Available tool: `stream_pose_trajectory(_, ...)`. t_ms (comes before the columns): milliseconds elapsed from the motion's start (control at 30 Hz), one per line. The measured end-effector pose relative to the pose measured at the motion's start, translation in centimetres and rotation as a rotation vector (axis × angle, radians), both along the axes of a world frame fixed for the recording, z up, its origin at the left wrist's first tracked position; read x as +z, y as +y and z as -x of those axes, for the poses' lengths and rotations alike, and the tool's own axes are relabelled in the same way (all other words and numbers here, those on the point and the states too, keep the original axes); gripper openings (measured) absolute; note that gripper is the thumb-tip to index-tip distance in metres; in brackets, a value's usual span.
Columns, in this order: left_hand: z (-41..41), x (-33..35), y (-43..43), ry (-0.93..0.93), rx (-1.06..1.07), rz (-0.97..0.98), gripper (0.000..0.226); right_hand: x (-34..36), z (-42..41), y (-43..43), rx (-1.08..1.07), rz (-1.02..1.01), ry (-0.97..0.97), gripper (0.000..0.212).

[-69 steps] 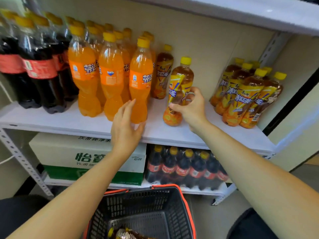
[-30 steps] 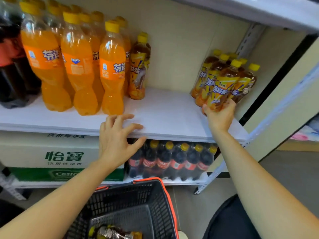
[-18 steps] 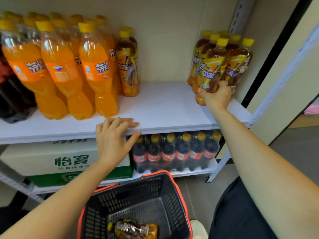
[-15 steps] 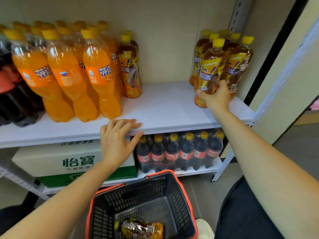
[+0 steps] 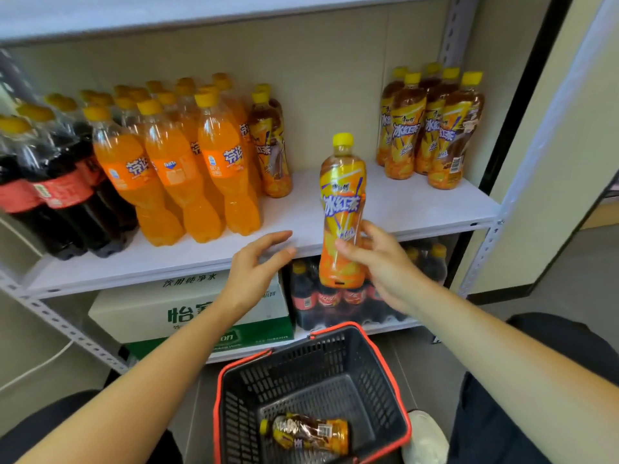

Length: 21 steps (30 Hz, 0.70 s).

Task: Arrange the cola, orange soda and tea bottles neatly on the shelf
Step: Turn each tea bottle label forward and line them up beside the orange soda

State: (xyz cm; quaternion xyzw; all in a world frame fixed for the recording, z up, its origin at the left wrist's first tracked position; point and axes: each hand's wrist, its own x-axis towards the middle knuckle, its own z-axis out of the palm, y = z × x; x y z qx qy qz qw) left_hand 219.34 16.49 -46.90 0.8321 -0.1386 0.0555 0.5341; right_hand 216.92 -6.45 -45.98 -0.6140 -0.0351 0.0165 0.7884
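We hold one tea bottle [image 5: 342, 195] upright in our right hand [image 5: 382, 262], fingers and thumb curled round its lower half; it is off the board, just in front of the front edge of the shelf [image 5: 402, 202], level with the bare middle stretch. Our left hand [image 5: 253, 272] is beside it, empty, with fingers relaxed and spread near the shelf edge; we cannot tell whether the tips touch it. At the right end of the shelf stands a cluster of tea bottles [image 5: 432, 128]; to the left a single tea bottle [image 5: 271, 145] stands against the orange soda bottles [image 5: 174, 169], and the cola bottles [image 5: 50, 195] stand beyond those at the far left. Below the shelf we see a white carton [image 5: 150, 313] and a pack of small cola bottles [image 5: 328, 299]; nearest us is a dark basket [image 5: 318, 363] with a spare tea bottle [image 5: 308, 433] lying on its side inside.
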Motion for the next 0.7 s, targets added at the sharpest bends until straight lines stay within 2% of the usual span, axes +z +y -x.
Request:
stream_pose_trajectory(67,1.0,0.9,-0.9,0.099,-0.050,0.201,0.042,-0.9,1.6,1.0,0.077,-0.040,0.041,0.055)
stream_pose_trajectory(167,2.0,2.2,-2.0,0.175,-0.154,0.296,0.043,-2.1,3.3,2.2,0.163,-0.037,0.059,0.052)
stream_pose_trajectory(267,2.6,2.2,-2.2,0.224,-0.151,0.388,0.051,-3.2,4.2,2.9,0.177,0.001,0.062,0.049)
stream_pose_trajectory(400,2.7,1.4,-2.5,0.256,-0.093,0.357,0.053,-4.3,4.9,2.9,0.184,0.060,0.069,0.050)
stream_pose_trajectory(533,2.0,0.8,-3.0,0.297,-0.080,0.341,0.049,-5.3,4.7,2.7,0.195,0.022,0.148,0.055)
stream_pose_trajectory(700,1.9,-0.6,-3.7,0.308,-0.034,0.434,0.049,-6.1,4.8,2.3,0.151,0.106,0.157,0.054)
